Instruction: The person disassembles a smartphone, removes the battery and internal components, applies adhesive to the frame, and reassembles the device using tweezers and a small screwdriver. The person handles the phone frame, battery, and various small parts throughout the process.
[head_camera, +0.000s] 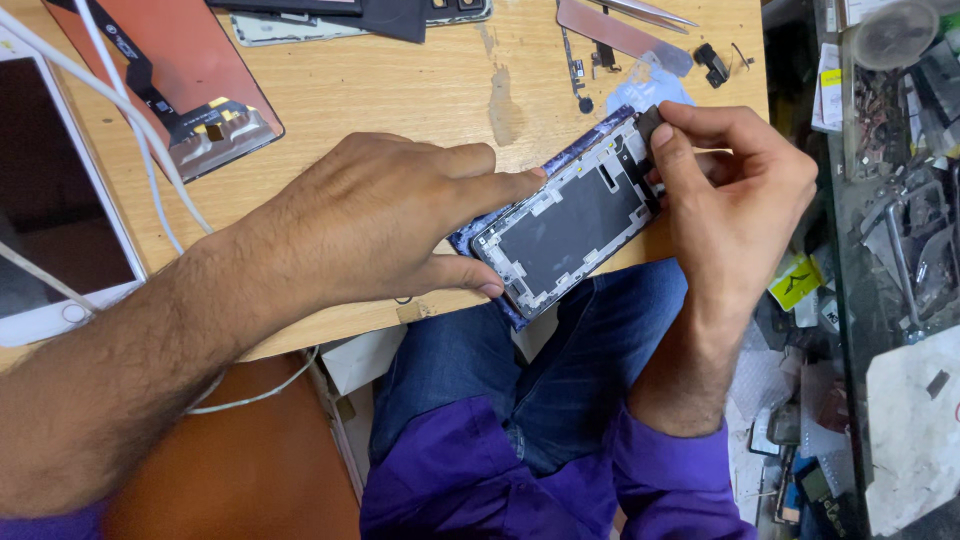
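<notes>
While lying slantwise across the table (400, 90) edge, opened phone (570, 220) pinned by left hand (380, 220), fingers closed on its near end; right hand (730, 190) pinching small black part (648, 122) at far end.

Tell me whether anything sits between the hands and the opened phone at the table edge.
Nothing visible does. The left hand already grips the opened phone with finger and thumb along its near end, and the right hand presses a small dark part at its far end.
</notes>
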